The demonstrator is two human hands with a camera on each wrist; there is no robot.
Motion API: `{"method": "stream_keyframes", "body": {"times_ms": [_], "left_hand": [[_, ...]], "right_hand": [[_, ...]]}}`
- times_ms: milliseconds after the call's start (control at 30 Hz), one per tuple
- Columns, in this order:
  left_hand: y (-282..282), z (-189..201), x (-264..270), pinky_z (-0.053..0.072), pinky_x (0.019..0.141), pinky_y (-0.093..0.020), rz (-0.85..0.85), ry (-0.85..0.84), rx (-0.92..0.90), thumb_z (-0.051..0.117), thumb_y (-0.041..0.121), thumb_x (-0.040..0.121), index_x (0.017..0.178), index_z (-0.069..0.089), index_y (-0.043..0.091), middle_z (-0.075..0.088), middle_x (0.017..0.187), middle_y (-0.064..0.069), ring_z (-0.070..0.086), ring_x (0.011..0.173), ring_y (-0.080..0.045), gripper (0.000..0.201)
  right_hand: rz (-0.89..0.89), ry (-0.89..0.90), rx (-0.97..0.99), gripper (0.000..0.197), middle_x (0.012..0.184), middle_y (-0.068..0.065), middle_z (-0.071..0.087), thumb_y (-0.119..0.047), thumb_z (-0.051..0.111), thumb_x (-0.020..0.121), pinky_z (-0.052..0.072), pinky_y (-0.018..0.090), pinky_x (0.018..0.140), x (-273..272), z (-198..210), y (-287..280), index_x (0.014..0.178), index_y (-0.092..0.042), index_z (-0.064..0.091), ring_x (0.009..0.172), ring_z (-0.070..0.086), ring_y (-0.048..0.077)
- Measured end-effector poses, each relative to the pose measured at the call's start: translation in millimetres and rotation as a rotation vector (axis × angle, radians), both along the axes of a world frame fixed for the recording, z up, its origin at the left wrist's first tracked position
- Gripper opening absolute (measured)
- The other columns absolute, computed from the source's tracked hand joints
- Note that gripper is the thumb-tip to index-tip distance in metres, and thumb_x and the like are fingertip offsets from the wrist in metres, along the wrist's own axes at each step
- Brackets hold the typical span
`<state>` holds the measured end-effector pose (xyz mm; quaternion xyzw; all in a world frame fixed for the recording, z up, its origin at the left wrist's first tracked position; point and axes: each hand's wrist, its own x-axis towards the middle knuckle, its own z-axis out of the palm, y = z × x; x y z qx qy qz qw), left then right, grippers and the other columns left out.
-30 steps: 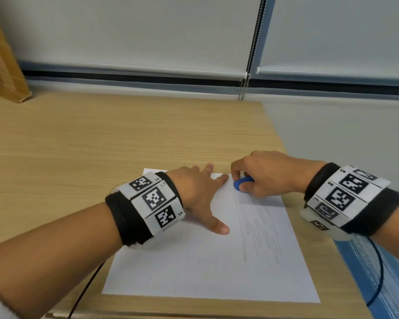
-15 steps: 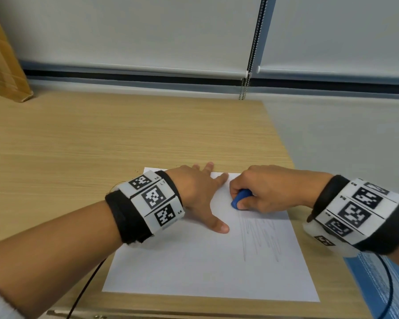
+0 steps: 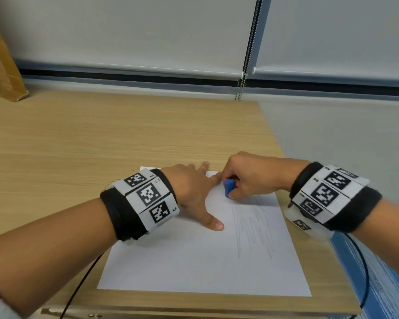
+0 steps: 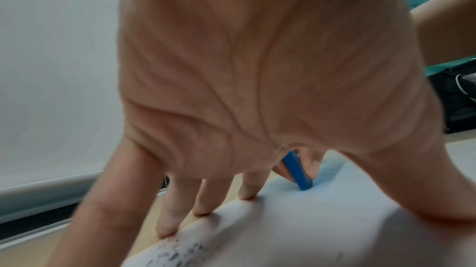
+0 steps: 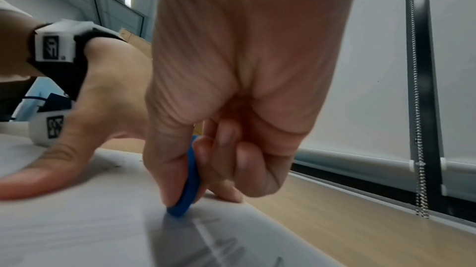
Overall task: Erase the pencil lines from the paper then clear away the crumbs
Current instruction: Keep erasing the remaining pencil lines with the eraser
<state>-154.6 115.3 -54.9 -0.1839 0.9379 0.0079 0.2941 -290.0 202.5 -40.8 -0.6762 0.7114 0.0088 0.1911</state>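
Note:
A white sheet of paper (image 3: 194,261) lies near the front right corner of the wooden table (image 3: 101,139). Grey pencil lines (image 3: 253,229) run down its right half. My right hand (image 3: 247,178) pinches a blue eraser (image 3: 229,189) between thumb and fingers, its lower end pressed on the paper (image 5: 77,230) at the top of the lines (image 5: 206,251). The eraser (image 5: 189,185) shows on edge in the right wrist view, and the eraser (image 4: 298,171) shows behind my left hand's fingers (image 4: 249,185). My left hand (image 3: 194,189) presses flat on the sheet with fingers spread. Dark crumbs (image 4: 177,253) lie on the paper's far edge.
A cardboard piece (image 3: 0,65) leans at the far left of the table. White roller blinds with a bead chain (image 3: 242,86) hang behind. The table's right edge runs just past the paper, with a blue patterned surface (image 3: 378,284) below it. A black cable (image 3: 83,282) crosses the front edge.
The right hand with the eraser moved toward me between the first two frames, then back up toward the paper's top edge. The left hand stayed in place.

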Motion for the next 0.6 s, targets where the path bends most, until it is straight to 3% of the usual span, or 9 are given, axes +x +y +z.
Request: {"method": "stream_keyframes", "body": {"times_ms": [167, 267, 433, 600], "left_hand": [[-1, 1, 0, 0.023, 0.114, -0.049, 0.001, 0.000, 0.004, 0.056, 0.084, 0.068, 0.152, -0.018, 0.036, -0.022, 0.161, -0.003, -0.001, 0.150, -0.031, 0.122], [0, 1, 0, 0.023, 0.114, -0.049, 0.000, -0.005, 0.003, 0.056, 0.083, 0.069, 0.152, -0.019, 0.036, -0.022, 0.161, -0.004, -0.001, 0.150, -0.031, 0.121], [1, 3, 0, 0.021, 0.116, -0.048, 0.000, -0.016, -0.011, 0.055, 0.083, 0.069, 0.153, -0.016, 0.033, -0.022, 0.161, -0.005, -0.001, 0.150, -0.032, 0.121], [1, 1, -1, 0.023, 0.114, -0.050, 0.005, -0.023, -0.011, 0.055, 0.084, 0.068, 0.152, -0.018, 0.035, -0.022, 0.161, -0.003, -0.001, 0.150, -0.031, 0.123]], "right_hand": [[0.043, 0.034, 0.097, 0.027, 0.058, 0.000, 0.055, -0.018, 0.073, 0.077, 0.049, 0.037, 0.054, 6, 5, 1, 0.057, -0.022, 0.055, 0.054, 0.052, 0.019], [0.014, 0.054, 0.033, 0.025, 0.057, 0.000, 0.053, -0.014, 0.071, 0.077, 0.046, 0.034, 0.053, 6, 6, 0, 0.058, -0.017, 0.056, 0.052, 0.050, 0.018], [0.091, 0.024, 0.198, 0.030, 0.053, -0.006, 0.049, -0.015, 0.072, 0.077, 0.042, 0.030, 0.052, 22, 11, 9, 0.055, -0.020, 0.053, 0.050, 0.046, 0.013], [0.061, 0.048, 0.129, 0.027, 0.056, -0.003, 0.052, -0.015, 0.069, 0.079, 0.042, 0.029, 0.051, 15, 10, 10, 0.057, -0.017, 0.054, 0.050, 0.048, 0.015]]}}
